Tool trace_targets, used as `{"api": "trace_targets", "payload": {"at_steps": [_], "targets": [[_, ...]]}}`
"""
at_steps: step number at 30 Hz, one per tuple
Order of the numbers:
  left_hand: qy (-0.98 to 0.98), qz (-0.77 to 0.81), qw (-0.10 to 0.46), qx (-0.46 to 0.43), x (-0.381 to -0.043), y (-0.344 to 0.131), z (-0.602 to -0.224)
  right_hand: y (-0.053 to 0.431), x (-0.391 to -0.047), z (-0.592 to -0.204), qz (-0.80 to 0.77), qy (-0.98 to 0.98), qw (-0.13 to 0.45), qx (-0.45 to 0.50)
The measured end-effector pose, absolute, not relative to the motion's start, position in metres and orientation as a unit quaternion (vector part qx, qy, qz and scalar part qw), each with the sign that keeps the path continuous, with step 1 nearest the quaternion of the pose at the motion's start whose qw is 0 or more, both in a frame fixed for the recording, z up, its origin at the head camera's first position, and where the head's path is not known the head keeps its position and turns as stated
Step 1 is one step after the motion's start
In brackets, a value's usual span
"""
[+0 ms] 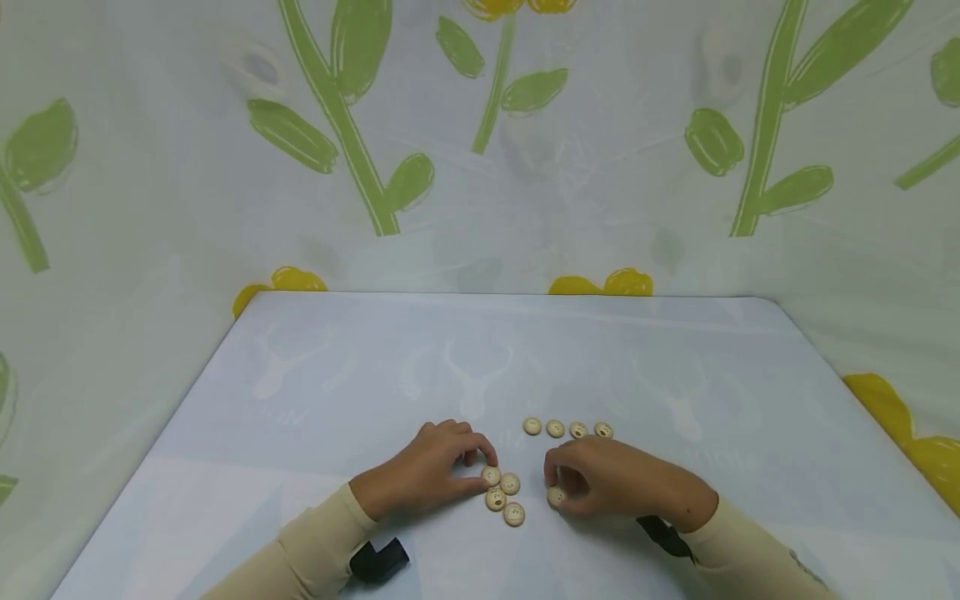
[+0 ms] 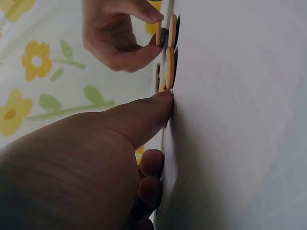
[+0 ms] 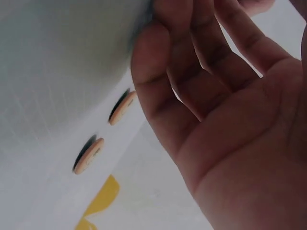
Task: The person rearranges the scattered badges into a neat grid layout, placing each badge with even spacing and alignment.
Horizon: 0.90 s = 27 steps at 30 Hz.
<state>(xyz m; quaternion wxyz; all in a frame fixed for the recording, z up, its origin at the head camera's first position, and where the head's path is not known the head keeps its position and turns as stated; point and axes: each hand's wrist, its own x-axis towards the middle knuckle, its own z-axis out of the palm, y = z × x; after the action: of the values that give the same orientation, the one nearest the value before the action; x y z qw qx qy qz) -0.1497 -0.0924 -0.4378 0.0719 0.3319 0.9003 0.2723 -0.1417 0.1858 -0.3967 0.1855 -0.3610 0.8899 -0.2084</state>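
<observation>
My left hand (image 1: 427, 471) reaches in from the left, thumb and forefinger on either side of a round wooden button (image 1: 491, 476). That button lies against a small cluster, next to another button (image 1: 510, 483), a darker-marked one (image 1: 496, 499) and a lower one (image 1: 513, 514). Just right of the cluster, my right hand (image 1: 622, 483) pinches a single wooden button (image 1: 556, 497) between thumb and forefinger. In the left wrist view the pinched button (image 2: 159, 33) stands on edge, raised beside the cluster. The right wrist view shows the right hand's palm (image 3: 240, 129), its held button hidden.
Several more wooden buttons (image 1: 555, 428) form a row beyond the right hand. They lie on a pale, faintly patterned table (image 1: 300, 375). A flower-print sheet (image 1: 600, 192) hangs behind the table. Black bands (image 1: 378, 562) show at the cuffs of the beige sleeves (image 1: 322, 542).
</observation>
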Motion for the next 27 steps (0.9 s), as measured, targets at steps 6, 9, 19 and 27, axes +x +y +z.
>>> {"api": "trace_targets", "payload": {"at_steps": [6, 9, 19, 27], "targets": [[0.899, 0.274, 0.072, 0.333, -0.149, -0.092, -0.437, 0.18, -0.148, -0.396, -0.19, 0.899, 0.173, -0.355], [0.898, 0.274, 0.068, 0.336, -0.149, -0.093, -0.437, 0.178, -0.151, -0.396, -0.178, 0.906, 0.162, -0.347], [0.9, 0.268, 0.07, 0.336, -0.15, -0.093, -0.438, 0.169, -0.162, -0.4, -0.173, 0.913, 0.145, -0.339], [0.9, 0.267, 0.067, 0.339, -0.149, -0.094, -0.437, 0.166, -0.166, -0.399, -0.18, 0.914, 0.134, -0.339]]}}
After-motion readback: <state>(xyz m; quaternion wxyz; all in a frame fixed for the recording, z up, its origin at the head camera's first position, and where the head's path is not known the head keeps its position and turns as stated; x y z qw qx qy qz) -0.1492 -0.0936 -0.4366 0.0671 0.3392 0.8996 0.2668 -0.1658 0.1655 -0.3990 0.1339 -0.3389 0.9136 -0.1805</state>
